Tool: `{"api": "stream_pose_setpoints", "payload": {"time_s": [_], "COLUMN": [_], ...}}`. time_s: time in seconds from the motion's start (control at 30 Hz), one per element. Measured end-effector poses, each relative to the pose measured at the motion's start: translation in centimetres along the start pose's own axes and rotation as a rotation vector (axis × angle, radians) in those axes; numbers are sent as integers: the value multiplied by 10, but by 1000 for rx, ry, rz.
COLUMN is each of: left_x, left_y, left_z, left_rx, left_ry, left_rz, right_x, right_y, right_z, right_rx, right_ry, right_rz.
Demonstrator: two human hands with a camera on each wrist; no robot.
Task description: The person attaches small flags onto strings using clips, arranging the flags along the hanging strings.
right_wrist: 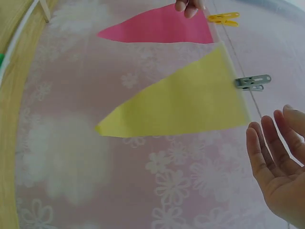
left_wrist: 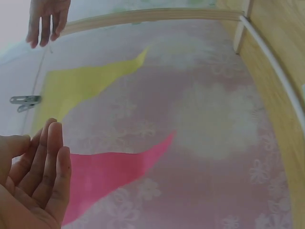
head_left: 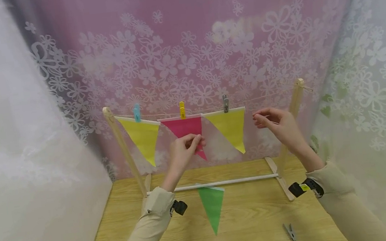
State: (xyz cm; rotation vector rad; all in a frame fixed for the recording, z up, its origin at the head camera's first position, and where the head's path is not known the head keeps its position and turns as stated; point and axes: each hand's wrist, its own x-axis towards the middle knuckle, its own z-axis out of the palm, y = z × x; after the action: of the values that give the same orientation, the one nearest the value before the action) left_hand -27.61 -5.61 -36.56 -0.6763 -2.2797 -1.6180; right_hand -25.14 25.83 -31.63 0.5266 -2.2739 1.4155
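Observation:
Three pennants hang from a thin string (head_left: pixel 265 97): a left yellow pennant (head_left: pixel 142 136) under a blue clothespin (head_left: pixel 137 113), a pink pennant (head_left: pixel 183 126) under a yellow clothespin (head_left: pixel 182 110), and a right yellow pennant (head_left: pixel 231 126) under a grey clothespin (head_left: pixel 225 103). My left hand (head_left: pixel 183 148) is in front of the pink pennant, overlapping its lower part, with fingers loosely bent and nothing held. Just right of the right yellow pennant, my right hand (head_left: pixel 278 126) hovers below the string. Its fingers are relaxed and empty, as the right wrist view shows.
A green pennant (head_left: pixel 213 207) lies on the wooden table (head_left: pixel 254 217), its top edge by the white crossbar (head_left: pixel 242 180). Wooden posts (head_left: pixel 125 152) hold the string at both ends. Another grey clothespin (head_left: pixel 289 232) lies at the front right. Flowered curtains surround the table.

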Motion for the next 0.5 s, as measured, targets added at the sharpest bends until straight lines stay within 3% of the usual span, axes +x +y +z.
{"api": "stream_pose_setpoints", "payload": {"time_s": [0.13, 0.5], "left_x": [-12, -43], "left_y": [-17, -68], "left_z": [5, 24], "left_rx": [42, 12], "left_ry": [-7, -23], "left_rz": [-15, -88], "right_x": [-20, -73], "right_y": [16, 58], "right_z": [6, 17], "right_rx": [33, 160], "right_ry": [24, 60], "right_rz": [26, 158]}}
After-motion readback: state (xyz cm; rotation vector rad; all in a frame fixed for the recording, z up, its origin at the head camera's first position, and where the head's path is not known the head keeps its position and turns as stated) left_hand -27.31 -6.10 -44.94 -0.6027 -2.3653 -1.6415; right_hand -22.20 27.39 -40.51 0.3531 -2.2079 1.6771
